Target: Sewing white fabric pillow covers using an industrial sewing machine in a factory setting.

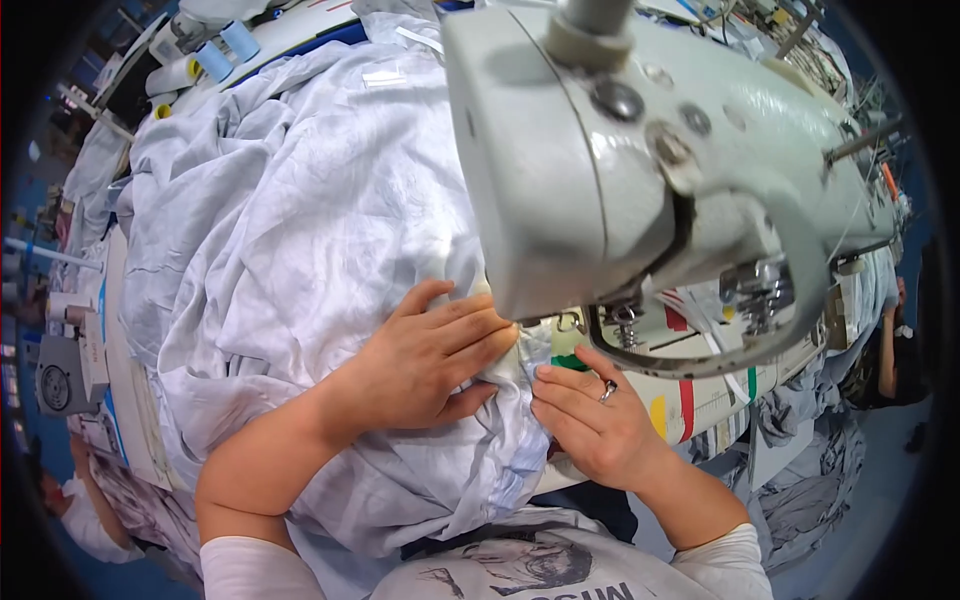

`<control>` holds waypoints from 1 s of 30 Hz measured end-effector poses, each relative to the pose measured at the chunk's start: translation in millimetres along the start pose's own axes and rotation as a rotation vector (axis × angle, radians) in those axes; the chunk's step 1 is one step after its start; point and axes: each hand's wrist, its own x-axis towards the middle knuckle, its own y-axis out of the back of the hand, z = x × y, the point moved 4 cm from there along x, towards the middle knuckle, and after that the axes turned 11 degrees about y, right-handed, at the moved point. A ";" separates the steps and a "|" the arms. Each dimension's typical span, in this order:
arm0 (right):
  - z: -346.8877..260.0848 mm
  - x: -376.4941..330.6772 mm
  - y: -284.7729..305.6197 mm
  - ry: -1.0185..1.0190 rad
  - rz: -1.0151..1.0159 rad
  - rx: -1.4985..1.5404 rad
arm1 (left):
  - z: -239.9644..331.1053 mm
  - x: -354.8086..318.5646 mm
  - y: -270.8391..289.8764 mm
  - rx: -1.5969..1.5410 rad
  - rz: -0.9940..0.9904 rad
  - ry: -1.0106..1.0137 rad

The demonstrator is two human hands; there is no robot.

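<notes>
A large heap of pale grey-white cloth spreads under and around my hands. My left hand lies on it just left of the sewing machine, fingers stretched toward the needle area, thumb apart. The machine's head hides the needle and part of the seam. My right hand, with a ring on one finger, rests its outstretched fingers on the cloth's right edge, just below the machine's curved guard. Both hands are open and press the cloth flat. Between them a narrow strip of cloth runs toward the machine.
Light blue thread spools stand at the far left. Coloured tape strips mark the machine bed at right. More grey cloth hangs at lower right. Other people's arms show at the right and left rims.
</notes>
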 end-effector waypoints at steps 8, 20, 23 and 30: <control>-4.0 -3.1 -5.2 -0.068 -0.046 0.075 | -74.6 76.8 15.4 -0.034 0.226 0.254; -6.8 5.9 -1.5 -0.109 -0.013 0.141 | -179.4 177.4 15.6 0.238 0.182 0.592; -5.0 5.2 -0.7 -0.125 -0.006 0.151 | -179.4 180.7 14.8 0.238 0.175 0.589; -5.9 5.7 -1.4 -0.138 -0.015 0.118 | -180.8 180.5 16.6 0.238 0.176 0.585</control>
